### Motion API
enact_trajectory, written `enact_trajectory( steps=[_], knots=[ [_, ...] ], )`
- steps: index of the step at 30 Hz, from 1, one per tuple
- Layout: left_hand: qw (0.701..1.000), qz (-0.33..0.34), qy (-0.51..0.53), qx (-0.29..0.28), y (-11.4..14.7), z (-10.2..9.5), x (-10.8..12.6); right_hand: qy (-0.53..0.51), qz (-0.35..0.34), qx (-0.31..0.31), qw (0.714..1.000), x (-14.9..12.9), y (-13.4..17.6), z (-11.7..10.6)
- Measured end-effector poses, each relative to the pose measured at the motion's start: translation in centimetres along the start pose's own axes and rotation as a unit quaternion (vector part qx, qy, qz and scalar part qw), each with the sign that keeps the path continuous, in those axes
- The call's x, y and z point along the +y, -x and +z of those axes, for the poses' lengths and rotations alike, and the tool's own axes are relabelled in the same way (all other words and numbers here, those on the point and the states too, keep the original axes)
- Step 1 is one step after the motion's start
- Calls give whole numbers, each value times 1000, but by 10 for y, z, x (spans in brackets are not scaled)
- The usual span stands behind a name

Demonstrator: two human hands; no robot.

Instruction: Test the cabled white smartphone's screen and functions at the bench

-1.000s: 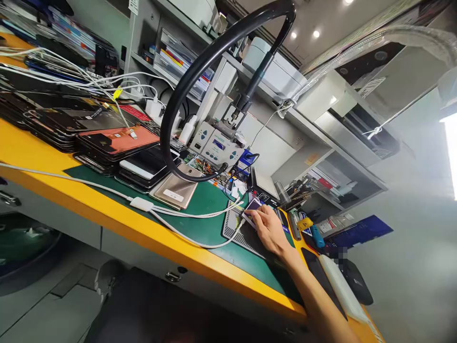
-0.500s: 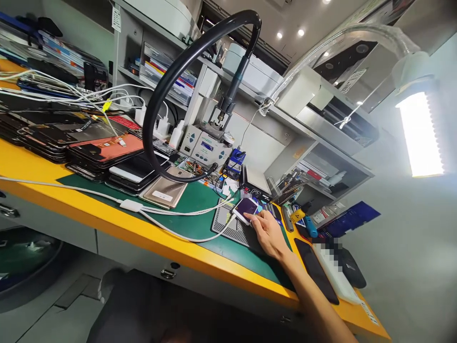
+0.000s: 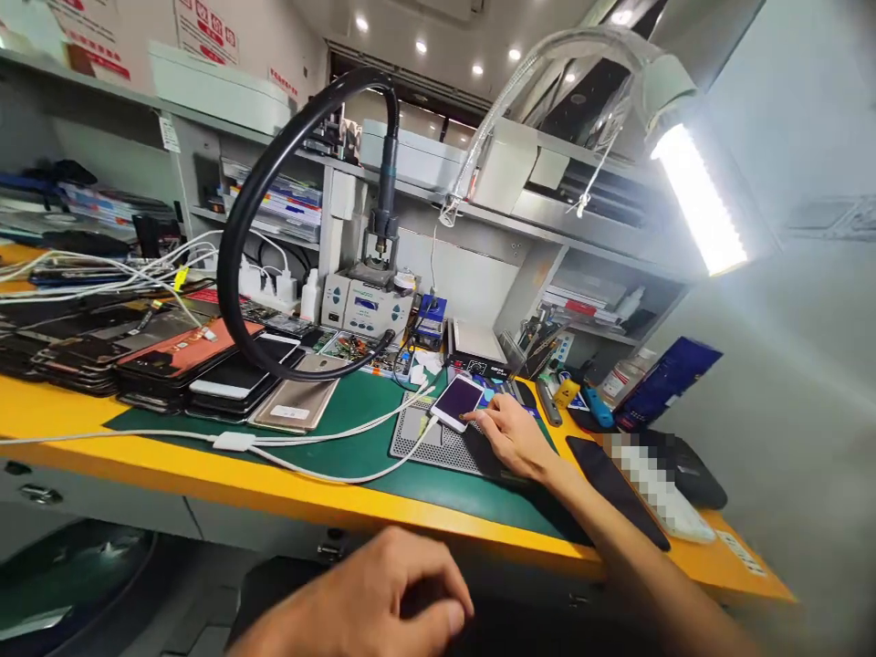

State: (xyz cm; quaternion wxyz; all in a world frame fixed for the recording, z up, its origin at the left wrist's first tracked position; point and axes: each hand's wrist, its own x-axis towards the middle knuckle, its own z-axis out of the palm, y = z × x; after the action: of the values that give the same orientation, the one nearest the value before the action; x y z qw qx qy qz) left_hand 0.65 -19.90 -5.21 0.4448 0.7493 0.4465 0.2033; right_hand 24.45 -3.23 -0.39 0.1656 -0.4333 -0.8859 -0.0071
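A white smartphone with a dark screen rests tilted on a grey perforated plate. One branch of a white charging cable runs into its lower end. My right hand reaches over the plate, its index finger stretched out to the phone's lower front, at the home button; the other fingers are loosely bent and hold nothing. Low in the picture, in front of the bench edge, my left hand hangs in the air. Its fingers are loosely curled, with a gap between thumb and index finger, and nothing shows in it.
Stacked phones and screens fill the left of the green mat. A black hose arches from a rework station. Bottles and tools stand at the right, under a bright lamp. The bench's yellow edge runs in front.
My left hand has come into view from below. My right index finger stays at the phone's lower front. The camera view has turned, tilting the bench less.
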Motion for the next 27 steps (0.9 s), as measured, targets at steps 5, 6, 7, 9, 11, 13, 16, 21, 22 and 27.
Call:
enact_trajectory(
  steps=[5, 6, 7, 9, 11, 13, 16, 21, 22, 27],
  knots=[
    [954, 108, -165, 224, -85, -119, 48, -4, 15, 5, 1000, 17, -18, 0],
    [948, 105, -190, 234, -107, -131, 45, -10, 22, 9, 1000, 20, -20, 1],
    [945, 104, -208, 228, -128, -140, 39, -15, 28, 13, 999, 23, -22, 2],
    [943, 107, -236, 207, -163, -148, 24, -19, 40, 21, 999, 28, -24, 4],
    [942, 110, -252, 190, -188, -146, 10, -15, 50, 28, 998, 31, -24, 6],
    [943, 112, -256, 181, -202, -139, 0, -8, 55, 34, 998, 33, -24, 9],
    [943, 111, -260, 174, -208, -129, -6, -7, 61, 43, 997, 36, -26, 14],
    [947, 102, -256, 165, -206, -125, -12, -39, 105, 60, 992, 42, -32, 21],
    [948, 101, -254, 164, -206, -125, -13, -45, 113, 57, 991, 42, -32, 21],
    [950, 110, -245, 158, -204, -124, -18, -71, 138, 39, 987, 40, -32, 19]
  ],
)
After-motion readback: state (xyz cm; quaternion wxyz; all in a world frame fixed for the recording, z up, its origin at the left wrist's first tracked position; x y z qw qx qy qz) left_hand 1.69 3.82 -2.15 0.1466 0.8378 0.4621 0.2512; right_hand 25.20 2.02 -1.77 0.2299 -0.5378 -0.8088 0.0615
